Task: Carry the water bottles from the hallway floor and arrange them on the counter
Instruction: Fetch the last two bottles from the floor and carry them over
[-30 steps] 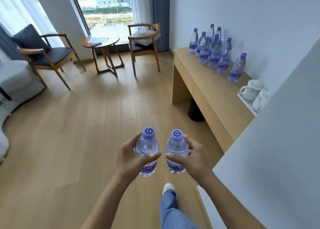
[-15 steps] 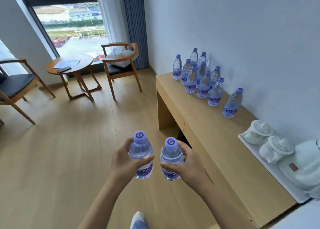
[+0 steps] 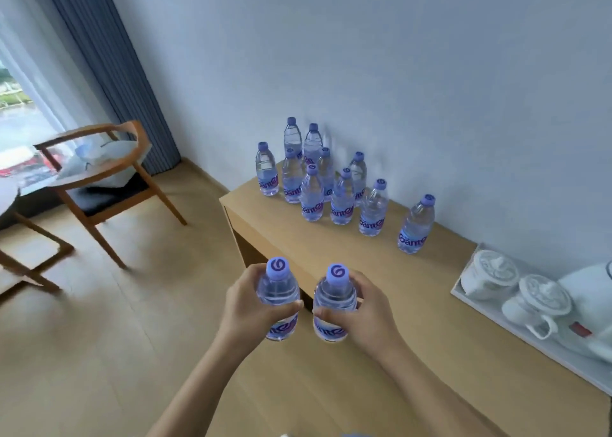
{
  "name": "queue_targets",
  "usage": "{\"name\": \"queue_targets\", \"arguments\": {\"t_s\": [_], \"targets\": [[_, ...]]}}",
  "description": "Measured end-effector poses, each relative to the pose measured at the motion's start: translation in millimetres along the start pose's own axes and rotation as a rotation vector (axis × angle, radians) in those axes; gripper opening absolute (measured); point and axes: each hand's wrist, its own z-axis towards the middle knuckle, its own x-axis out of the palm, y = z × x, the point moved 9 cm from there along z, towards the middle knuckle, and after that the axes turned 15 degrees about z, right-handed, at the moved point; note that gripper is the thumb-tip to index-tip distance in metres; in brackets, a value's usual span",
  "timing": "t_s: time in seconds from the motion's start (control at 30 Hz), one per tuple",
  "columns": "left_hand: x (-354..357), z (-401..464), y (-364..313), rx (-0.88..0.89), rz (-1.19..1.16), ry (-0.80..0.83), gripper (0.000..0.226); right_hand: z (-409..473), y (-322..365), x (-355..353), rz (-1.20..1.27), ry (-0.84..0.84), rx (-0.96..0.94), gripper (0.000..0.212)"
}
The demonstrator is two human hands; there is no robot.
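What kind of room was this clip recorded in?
Likely a hotel room: a white tray with lidded cups and a kettle sits on a long wooden counter, with a wooden armchair by a curtained window.

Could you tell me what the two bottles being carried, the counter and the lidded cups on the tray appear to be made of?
The bottle in the left hand and the bottle in the right hand look like clear, thin plastic with matte lilac caps. The counter looks like pale matte wood or laminate; grain is too faint to tell. The lidded cups look like glossy white ceramic.
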Motion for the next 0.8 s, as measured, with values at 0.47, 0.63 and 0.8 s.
{"name": "queue_targets", "arguments": {"t_s": [0.47,0.63,0.8], "targets": [[112.7,188.2,-20.0,-0.015,-0.042,0.242,0.061,157.9,-38.5,-51.1,-0.053,-0.338,0.148,0.061],[153.6,242.2,-20.5,0.033,-0.055,0.263,0.065,213.1,-61.2,-67.5,-0.075,-0.338,0.195,0.062],[182.7,276.6,-8.1,0.024,-0.035,0.305,0.057,245.3,-81.3,-77.9,-0.101,-0.335,0.24,0.059]]}}
